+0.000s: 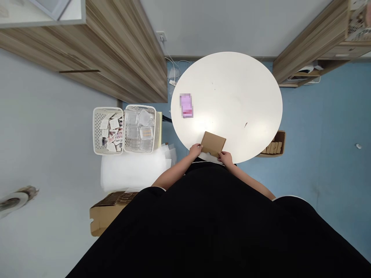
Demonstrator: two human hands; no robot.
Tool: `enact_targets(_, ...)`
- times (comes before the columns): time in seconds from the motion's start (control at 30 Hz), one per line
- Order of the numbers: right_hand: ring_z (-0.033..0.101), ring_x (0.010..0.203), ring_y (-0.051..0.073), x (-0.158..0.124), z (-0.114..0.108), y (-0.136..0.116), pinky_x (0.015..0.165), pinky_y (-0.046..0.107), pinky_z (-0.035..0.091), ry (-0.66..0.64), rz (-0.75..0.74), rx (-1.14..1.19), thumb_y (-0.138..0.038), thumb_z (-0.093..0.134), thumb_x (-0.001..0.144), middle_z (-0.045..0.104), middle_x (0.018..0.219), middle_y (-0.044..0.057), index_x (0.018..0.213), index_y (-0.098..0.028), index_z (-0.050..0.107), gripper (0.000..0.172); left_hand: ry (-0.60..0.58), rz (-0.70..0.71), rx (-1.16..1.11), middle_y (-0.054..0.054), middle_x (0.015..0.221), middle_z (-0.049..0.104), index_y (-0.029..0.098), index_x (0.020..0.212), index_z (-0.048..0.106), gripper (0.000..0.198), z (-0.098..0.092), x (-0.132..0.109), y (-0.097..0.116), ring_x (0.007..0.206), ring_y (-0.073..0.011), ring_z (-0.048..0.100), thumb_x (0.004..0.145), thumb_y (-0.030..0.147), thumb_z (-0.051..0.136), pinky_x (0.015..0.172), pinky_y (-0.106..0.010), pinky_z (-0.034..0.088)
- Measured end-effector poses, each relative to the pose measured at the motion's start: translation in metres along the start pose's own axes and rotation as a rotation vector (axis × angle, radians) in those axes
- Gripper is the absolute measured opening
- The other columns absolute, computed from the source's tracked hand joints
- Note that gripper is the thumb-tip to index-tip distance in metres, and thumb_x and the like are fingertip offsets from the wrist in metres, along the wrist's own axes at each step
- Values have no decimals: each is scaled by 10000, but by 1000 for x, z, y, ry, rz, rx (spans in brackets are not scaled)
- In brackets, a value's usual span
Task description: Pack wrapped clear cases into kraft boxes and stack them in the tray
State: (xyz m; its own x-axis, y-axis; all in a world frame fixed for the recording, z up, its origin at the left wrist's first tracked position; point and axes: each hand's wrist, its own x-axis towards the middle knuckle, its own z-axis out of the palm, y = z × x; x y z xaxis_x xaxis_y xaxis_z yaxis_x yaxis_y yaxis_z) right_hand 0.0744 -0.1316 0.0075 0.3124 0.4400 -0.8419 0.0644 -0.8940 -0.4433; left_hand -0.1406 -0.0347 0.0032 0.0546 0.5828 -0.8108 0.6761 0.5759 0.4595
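Observation:
A small flat brown cardboard box (213,143) lies at the near edge of the round white table (232,88), its lid side up. My left hand (195,150) grips its left near corner, fingers closed on the edge. At the right near corner, my right hand (225,157) pinches the cardboard in the same way. The undersides of the box and some fingertips are hidden. Farther off on the table's left part is a blurred purple-pink item (186,105), apart from both hands.
Left of the table stand a white basket of small cards and packets (108,131) and a white basket of clear plastic cases (139,129). White sheets (133,170) and an open carton (106,220) are nearer. A carton of small boxes (272,147) sits right, below table height.

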Motion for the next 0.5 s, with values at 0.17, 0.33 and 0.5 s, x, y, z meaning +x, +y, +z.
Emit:
enact_targets(0.17, 758, 766, 195, -1, 1, -5, 694, 310, 655, -25, 48, 81, -359, 680, 894, 751, 899, 96, 860, -162, 702, 202, -13, 21, 61, -104, 1183, 774, 188, 1321, 723, 486, -2, 1, 3, 1076, -274, 728, 972, 504, 599, 938, -337, 520)
enact_targets(0.33, 750, 837, 196, -1, -2, -8, 731, 308, 652, 2, -30, 51, -302, 687, 856, 766, 1029, 98, 884, -170, 723, 139, -11, 44, 144, -108, 1337, 720, 199, 1289, 742, 416, -3, 0, 7, 1235, -302, 661, 993, 433, 567, 967, -354, 504)
enact_targets(0.5, 746, 881, 203, 0, -5, -7, 753, 307, 641, 15, -68, 4, -269, 646, 849, 775, 1096, 86, 977, -177, 745, 186, -22, 45, 159, -109, 1307, 734, 216, 1250, 762, 417, -2, -2, 8, 1203, -307, 672, 1000, 476, 552, 963, -366, 500)
